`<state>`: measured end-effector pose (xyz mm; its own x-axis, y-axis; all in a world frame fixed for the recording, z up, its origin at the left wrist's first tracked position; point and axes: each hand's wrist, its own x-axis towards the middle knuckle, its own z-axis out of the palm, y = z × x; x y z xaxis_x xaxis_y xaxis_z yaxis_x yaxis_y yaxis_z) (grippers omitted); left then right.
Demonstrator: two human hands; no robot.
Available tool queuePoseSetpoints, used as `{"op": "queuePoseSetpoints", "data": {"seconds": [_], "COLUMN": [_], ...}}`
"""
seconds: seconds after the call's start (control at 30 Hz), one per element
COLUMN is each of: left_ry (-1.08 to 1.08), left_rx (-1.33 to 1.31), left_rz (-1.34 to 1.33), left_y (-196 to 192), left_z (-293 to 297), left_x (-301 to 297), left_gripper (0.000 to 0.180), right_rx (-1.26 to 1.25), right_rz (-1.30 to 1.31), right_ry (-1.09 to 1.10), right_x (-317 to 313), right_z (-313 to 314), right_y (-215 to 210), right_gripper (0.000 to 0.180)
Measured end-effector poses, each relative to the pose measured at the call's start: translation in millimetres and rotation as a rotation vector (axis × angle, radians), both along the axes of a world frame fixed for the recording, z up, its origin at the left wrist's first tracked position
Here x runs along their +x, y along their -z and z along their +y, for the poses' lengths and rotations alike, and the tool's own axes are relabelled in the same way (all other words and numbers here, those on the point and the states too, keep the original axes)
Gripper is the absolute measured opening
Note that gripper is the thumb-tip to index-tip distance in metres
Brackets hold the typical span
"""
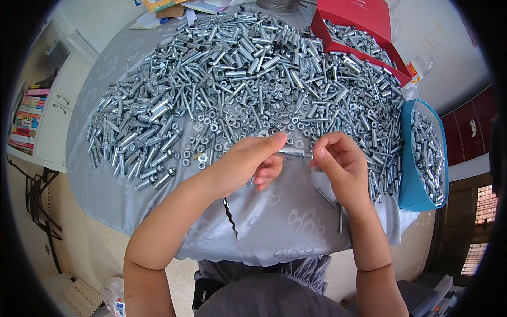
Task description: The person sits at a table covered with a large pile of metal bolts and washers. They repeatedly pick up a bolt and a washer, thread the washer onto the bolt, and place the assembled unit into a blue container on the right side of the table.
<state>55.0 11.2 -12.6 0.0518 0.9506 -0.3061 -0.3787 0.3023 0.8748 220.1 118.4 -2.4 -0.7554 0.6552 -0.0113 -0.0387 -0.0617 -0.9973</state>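
My left hand and my right hand meet over the near part of a round table with a grey patterned cloth. Between them they hold one silver metal sleeve bolt, lying level; the left fingertips pinch its left end and the right fingers grip its right end. A large heap of silver bolts, sleeves, nuts and washers covers the table beyond my hands. Two loose bolts lie on the cloth under my right wrist.
A red box with metal parts stands at the back right. A blue box full of finished bolts sits at the right edge. White cabinets and stacked books are at the left. The cloth has a tear near me.
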Motion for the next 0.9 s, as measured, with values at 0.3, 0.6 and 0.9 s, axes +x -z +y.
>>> {"op": "queuePoseSetpoints", "data": {"seconds": [0.3,0.6,0.9], "left_ry": [-0.041,-0.014,-0.042], "left_rx": [-0.010,-0.004,0.009], "left_rz": [0.000,0.009,-0.035], "left_y": [-2.4,0.3,-5.2], "left_z": [-0.2,0.2,-0.1], "left_x": [3.5,4.6,5.5], "left_gripper": [0.048,0.048,0.048], "right_rx": [0.188,0.448,0.581], "right_rz": [0.014,-0.033,-0.014], "right_ry": [-0.013,0.027,0.051], "right_x": [2.3,0.8,2.5], "right_z": [0.6,0.8,3.1], "right_y": [4.3,9.0,2.8], "right_gripper": [0.010,0.014,0.015]}}
